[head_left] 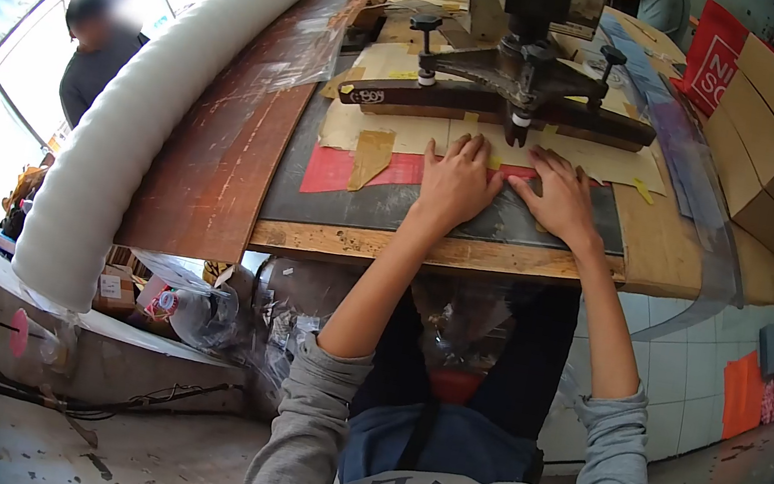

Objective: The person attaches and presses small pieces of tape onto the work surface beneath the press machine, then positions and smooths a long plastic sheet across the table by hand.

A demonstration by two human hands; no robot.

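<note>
My left hand [458,180] lies palm down with its fingers stretched forward onto a pale board [404,131]. My right hand [558,200] rests beside it, fingers spread, on the same board's near edge. Beneath the board a red sheet [333,169] sticks out, and a strip of brown tape [372,159] crosses both. Just beyond my fingertips a dark metal press head [530,67] stands above a long dark bar [489,108]. The bar runs crosswise over the board. Whether anything small lies under my palms is hidden.
A long white foam roll [179,87] lies along the left, beside a reddish-brown board [216,169]. Cardboard boxes [771,151] and a red bag [712,55] stand at the right. A person [97,59] is at far left; another person [656,3] is at the back.
</note>
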